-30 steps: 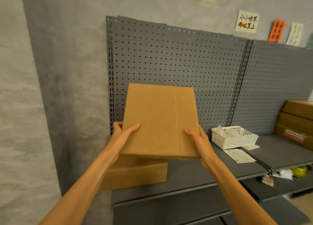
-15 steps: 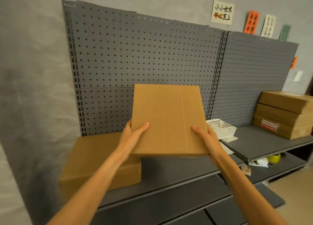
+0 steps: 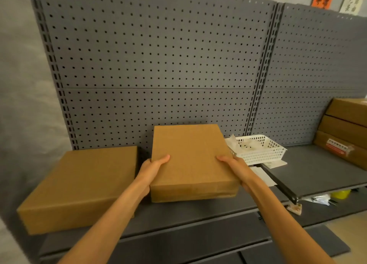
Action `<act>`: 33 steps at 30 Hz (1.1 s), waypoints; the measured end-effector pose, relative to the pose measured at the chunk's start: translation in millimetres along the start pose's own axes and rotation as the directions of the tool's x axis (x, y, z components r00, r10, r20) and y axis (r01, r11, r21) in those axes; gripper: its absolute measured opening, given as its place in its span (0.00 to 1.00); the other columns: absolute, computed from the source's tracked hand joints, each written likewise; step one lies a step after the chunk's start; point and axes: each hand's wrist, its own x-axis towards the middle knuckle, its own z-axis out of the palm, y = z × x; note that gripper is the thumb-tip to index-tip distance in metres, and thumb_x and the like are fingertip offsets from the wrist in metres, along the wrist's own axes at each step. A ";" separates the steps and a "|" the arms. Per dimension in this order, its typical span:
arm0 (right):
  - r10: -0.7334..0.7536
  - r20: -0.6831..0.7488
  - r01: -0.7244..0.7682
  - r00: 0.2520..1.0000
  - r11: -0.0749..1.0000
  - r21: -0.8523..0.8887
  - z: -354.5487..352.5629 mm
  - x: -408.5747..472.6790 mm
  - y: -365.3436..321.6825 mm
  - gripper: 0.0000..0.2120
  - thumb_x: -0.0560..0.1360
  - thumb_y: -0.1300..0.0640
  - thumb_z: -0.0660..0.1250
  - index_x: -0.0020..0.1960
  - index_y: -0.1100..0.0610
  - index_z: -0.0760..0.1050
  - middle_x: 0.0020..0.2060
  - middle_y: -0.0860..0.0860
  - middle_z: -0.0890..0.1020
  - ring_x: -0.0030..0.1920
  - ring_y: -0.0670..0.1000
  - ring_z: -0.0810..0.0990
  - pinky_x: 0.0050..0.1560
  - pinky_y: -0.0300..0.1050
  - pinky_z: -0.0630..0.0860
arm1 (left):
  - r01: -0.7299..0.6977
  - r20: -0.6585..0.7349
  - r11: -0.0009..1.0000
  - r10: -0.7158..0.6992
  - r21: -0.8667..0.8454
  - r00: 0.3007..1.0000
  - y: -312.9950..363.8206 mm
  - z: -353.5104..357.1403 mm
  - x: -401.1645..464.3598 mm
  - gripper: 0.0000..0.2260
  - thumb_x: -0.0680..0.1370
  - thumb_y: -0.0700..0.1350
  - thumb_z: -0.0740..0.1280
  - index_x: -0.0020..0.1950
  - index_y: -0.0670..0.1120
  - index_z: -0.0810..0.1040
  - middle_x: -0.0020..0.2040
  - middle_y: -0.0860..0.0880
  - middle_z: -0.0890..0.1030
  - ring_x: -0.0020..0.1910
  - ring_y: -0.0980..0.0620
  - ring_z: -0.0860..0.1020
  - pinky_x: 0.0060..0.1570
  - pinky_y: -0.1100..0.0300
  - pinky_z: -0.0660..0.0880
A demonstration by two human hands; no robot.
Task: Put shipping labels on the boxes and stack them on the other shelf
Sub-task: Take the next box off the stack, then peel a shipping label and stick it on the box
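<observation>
I hold a flat brown cardboard box level and low over the grey shelf; I cannot tell whether it touches. My left hand grips its left edge, thumb on top. My right hand grips its right edge the same way. A second brown box lies on the shelf just to the left, a small gap apart. No label shows on either box top. On the neighbouring shelf at far right stands a stack of three boxes; the lowest bears a label.
A white perforated basket with papers sits right behind the held box. Loose label sheets lie beside it. A grey pegboard wall backs the shelves. Lower shelves hold a yellow tape roll and small items.
The held box has come down from chest height and tilted flat, now low over the shelf beside the left box. My view has moved closer and lower.
</observation>
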 end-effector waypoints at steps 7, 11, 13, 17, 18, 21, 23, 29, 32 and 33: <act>0.139 0.123 -0.131 0.983 0.989 -0.069 1.4 44.6 18.6 0.28 0.72 0.45 0.70 0.67 0.57 0.70 0.51 0.52 0.80 0.48 0.52 0.79 0.50 0.48 0.74 | 0.128 -0.058 0.991 -0.130 -0.031 0.990 -24.9 3.9 19.6 0.28 0.70 0.57 0.73 0.65 0.45 0.73 0.56 0.44 0.79 0.52 0.43 0.78 0.49 0.50 0.74; 0.185 0.149 -0.171 0.971 0.980 -0.103 2.9 64.1 28.5 0.31 0.71 0.44 0.71 0.68 0.58 0.69 0.54 0.54 0.79 0.48 0.52 0.79 0.50 0.48 0.73 | 0.150 -0.093 0.988 -0.152 -0.032 0.984 -33.3 4.2 27.0 0.29 0.69 0.58 0.73 0.65 0.45 0.73 0.55 0.45 0.79 0.51 0.43 0.78 0.51 0.49 0.75; 0.200 0.165 -0.182 0.966 0.976 -0.118 1.9 71.6 34.6 0.29 0.71 0.44 0.70 0.67 0.58 0.71 0.53 0.53 0.80 0.49 0.53 0.80 0.50 0.48 0.75 | 0.141 -0.111 0.990 -0.142 -0.019 0.984 -35.5 4.8 30.3 0.31 0.68 0.59 0.73 0.66 0.45 0.71 0.56 0.45 0.79 0.52 0.44 0.78 0.51 0.49 0.75; 0.200 0.205 -0.181 0.958 0.977 -0.111 -1.6 79.5 37.4 0.24 0.72 0.45 0.70 0.63 0.56 0.71 0.45 0.50 0.79 0.45 0.51 0.79 0.40 0.43 0.73 | 0.139 -0.118 0.990 -0.139 -0.007 0.983 -37.3 4.4 33.5 0.32 0.68 0.60 0.74 0.67 0.46 0.71 0.56 0.46 0.79 0.52 0.44 0.79 0.50 0.49 0.76; 0.201 0.215 -0.180 0.956 0.977 -0.111 -2.4 81.9 38.1 0.25 0.72 0.45 0.70 0.63 0.57 0.71 0.45 0.50 0.80 0.46 0.51 0.79 0.41 0.44 0.74 | 0.145 -0.121 0.989 -0.145 -0.006 0.982 -37.1 4.5 33.6 0.33 0.67 0.60 0.74 0.67 0.46 0.71 0.56 0.46 0.79 0.52 0.44 0.79 0.50 0.49 0.76; 0.198 0.241 -0.174 0.950 0.978 -0.115 -3.1 87.1 42.3 0.27 0.71 0.44 0.70 0.65 0.58 0.71 0.49 0.52 0.81 0.49 0.53 0.80 0.50 0.48 0.75 | 0.150 -0.150 0.989 -0.147 0.012 0.978 -36.4 5.0 32.0 0.34 0.67 0.60 0.74 0.67 0.45 0.70 0.56 0.45 0.79 0.51 0.44 0.79 0.45 0.51 0.76; 0.192 0.251 -0.171 0.949 0.980 -0.106 -3.9 89.0 45.5 0.28 0.71 0.44 0.70 0.66 0.57 0.71 0.52 0.54 0.81 0.51 0.54 0.80 0.55 0.49 0.76 | 0.136 -0.168 0.990 -0.129 0.034 0.977 -36.5 7.0 31.4 0.32 0.69 0.58 0.73 0.67 0.44 0.70 0.55 0.45 0.79 0.50 0.45 0.78 0.41 0.54 0.74; 0.177 0.268 -0.156 0.947 0.983 -0.097 -3.8 85.4 44.3 0.29 0.71 0.43 0.70 0.66 0.57 0.70 0.53 0.53 0.80 0.51 0.53 0.80 0.51 0.48 0.76 | -0.056 -0.276 0.881 0.206 0.470 0.939 -31.8 10.1 24.8 0.38 0.73 0.60 0.68 0.75 0.44 0.58 0.69 0.46 0.70 0.65 0.44 0.72 0.61 0.51 0.71; 0.118 0.196 -0.094 0.973 0.987 -0.128 -3.3 83.1 42.6 0.33 0.71 0.43 0.70 0.69 0.58 0.66 0.58 0.52 0.77 0.54 0.53 0.78 0.56 0.49 0.74 | -0.166 -0.127 0.518 0.484 0.839 0.866 -23.3 14.1 18.1 0.34 0.77 0.58 0.63 0.76 0.44 0.56 0.73 0.45 0.65 0.70 0.45 0.66 0.66 0.49 0.68; 0.078 0.146 -0.057 0.986 0.988 -0.141 -4.2 83.5 42.8 0.35 0.71 0.42 0.70 0.71 0.58 0.64 0.62 0.52 0.75 0.58 0.54 0.76 0.59 0.50 0.73 | -0.200 -0.038 0.382 0.531 0.902 0.847 -18.6 18.2 15.9 0.29 0.79 0.54 0.62 0.76 0.44 0.58 0.73 0.45 0.66 0.70 0.46 0.66 0.65 0.51 0.69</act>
